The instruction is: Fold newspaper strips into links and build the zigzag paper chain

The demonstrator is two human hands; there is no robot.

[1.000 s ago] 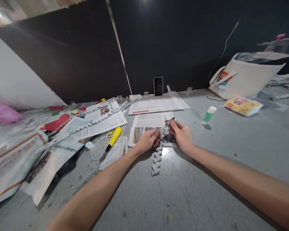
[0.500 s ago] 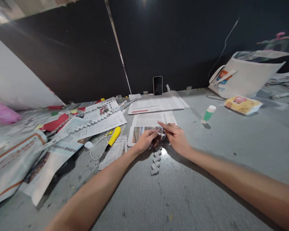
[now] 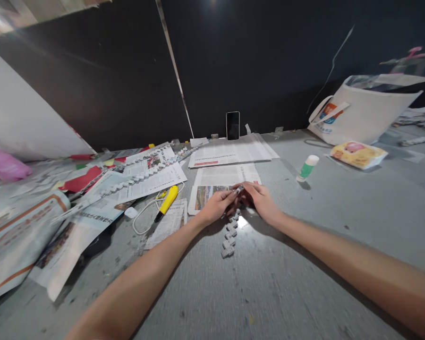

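A zigzag chain of folded newspaper strips (image 3: 229,238) trails toward me across the grey table, its far end up between my fingers. My left hand (image 3: 217,207) pinches that end from the left. From the right, my right hand (image 3: 260,200) closes on the same end, thumb and fingertips together. Just past both hands lies a newspaper sheet (image 3: 212,180) with a colour photo. The lower fingers of both hands are in shadow, so their exact hold on the chain is partly hidden.
Left of my forearm lie a yellow-handled cutter (image 3: 167,203), cut newspaper pieces (image 3: 166,229) and a longer paper chain (image 3: 138,178). A phone (image 3: 233,125) leans on the dark wall. To the right stand a glue stick (image 3: 307,168), a yellow packet (image 3: 358,154) and a white bag (image 3: 364,111).
My right hand's index finger, stretched out to the left before, has curled down onto the chain's end. My left hand stays in nearly the same place.
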